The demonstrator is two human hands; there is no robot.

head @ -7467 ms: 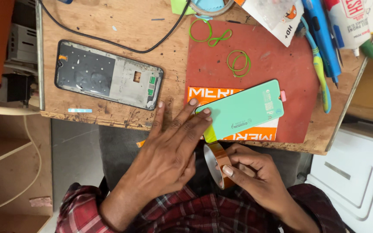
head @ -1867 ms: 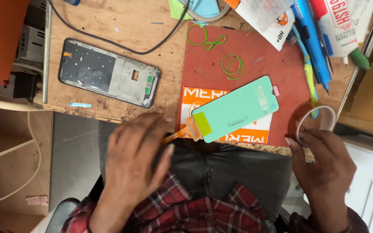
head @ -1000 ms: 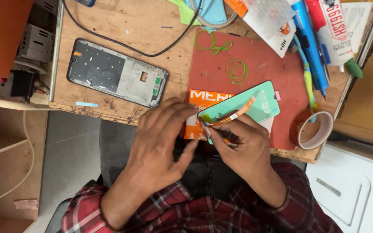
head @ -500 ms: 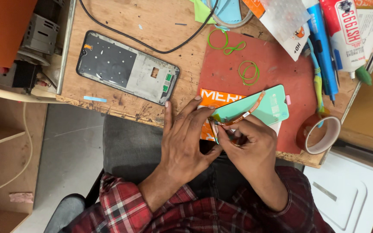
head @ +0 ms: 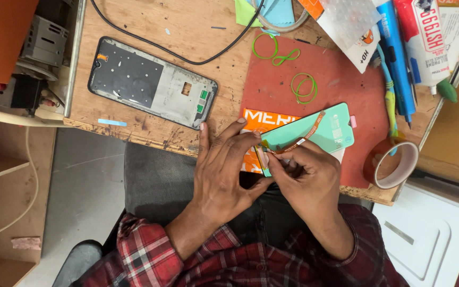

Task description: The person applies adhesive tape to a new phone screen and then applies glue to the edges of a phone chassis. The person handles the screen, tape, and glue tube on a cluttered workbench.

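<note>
Both hands meet at the near end of the green screen panel (head: 314, 133), which lies on the red mat (head: 341, 85) just beyond my fingertips. I judge the step to be laying the orange tape strip (head: 304, 135) across that panel, so I want it pulled taut and pressed down from one end to avoid wrinkles (a slack strip will bubble). My left hand (head: 224, 170) lies nearly flat, fingers spread and extended, its tips pressing the panel's near corner to steady it. My right hand (head: 306, 175) has its fingers curled in tight, pinching the strip's near end between thumb and fingertips. Right of that hand stands the tape roll (head: 394, 165), close by. Beyond my left fingertips, apart from them, rests the phone frame (head: 152, 82) on the wooden bench (head: 208, 32).
</note>
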